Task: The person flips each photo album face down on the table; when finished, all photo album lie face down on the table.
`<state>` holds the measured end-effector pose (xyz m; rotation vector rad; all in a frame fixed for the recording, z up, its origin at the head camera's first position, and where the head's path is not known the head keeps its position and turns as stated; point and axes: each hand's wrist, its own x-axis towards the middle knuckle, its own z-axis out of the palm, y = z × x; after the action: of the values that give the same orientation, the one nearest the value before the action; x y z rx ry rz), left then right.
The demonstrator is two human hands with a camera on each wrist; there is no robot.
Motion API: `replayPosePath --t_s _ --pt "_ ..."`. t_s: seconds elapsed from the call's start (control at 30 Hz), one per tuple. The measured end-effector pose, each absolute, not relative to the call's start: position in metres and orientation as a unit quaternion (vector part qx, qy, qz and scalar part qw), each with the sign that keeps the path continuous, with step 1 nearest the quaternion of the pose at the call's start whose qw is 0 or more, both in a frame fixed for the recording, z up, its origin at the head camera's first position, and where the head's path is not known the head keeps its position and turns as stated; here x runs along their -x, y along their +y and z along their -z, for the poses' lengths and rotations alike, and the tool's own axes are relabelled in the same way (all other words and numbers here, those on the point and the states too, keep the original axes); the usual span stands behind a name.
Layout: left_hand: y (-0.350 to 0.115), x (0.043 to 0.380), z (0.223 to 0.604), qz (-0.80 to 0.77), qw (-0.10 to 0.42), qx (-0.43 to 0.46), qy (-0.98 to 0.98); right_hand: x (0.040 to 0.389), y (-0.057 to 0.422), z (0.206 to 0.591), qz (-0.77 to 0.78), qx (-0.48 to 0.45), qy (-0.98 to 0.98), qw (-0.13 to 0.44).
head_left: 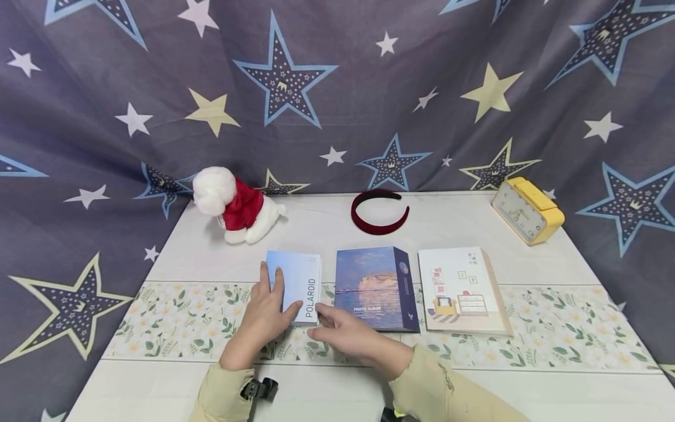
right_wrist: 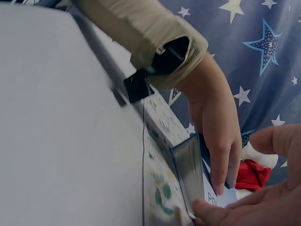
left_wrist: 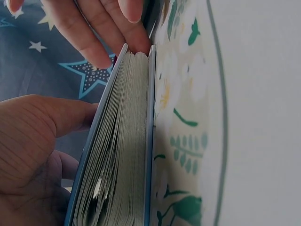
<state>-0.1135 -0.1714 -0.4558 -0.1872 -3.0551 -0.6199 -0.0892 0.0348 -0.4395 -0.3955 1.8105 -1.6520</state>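
Note:
A light blue album marked POLAROID lies flat on the table. My left hand rests on its cover with fingers spread and mostly straight. At the album's right edge, the fingertips of my right hand touch the spine, thumb held apart. In the left wrist view the thick stack of pages shows between the covers, the upper cover slightly raised toward the near edge. The right wrist view shows the spine side beside the right hand, with the left hand over the cover.
Right of it lie a dark blue photo album and a white illustrated album. Behind stand a plush dog in red, a dark red headband and a yellow clock. A star-patterned curtain hangs around the table.

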Motion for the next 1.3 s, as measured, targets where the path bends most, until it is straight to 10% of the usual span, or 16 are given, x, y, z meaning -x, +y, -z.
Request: replayPosePath --t_s 1.3 --pt "-0.173 0.12 0.445 0.3 -0.05 0.006 -0.953 0.078 0.023 0.45 0.868 -0.013 0.422 0.261"
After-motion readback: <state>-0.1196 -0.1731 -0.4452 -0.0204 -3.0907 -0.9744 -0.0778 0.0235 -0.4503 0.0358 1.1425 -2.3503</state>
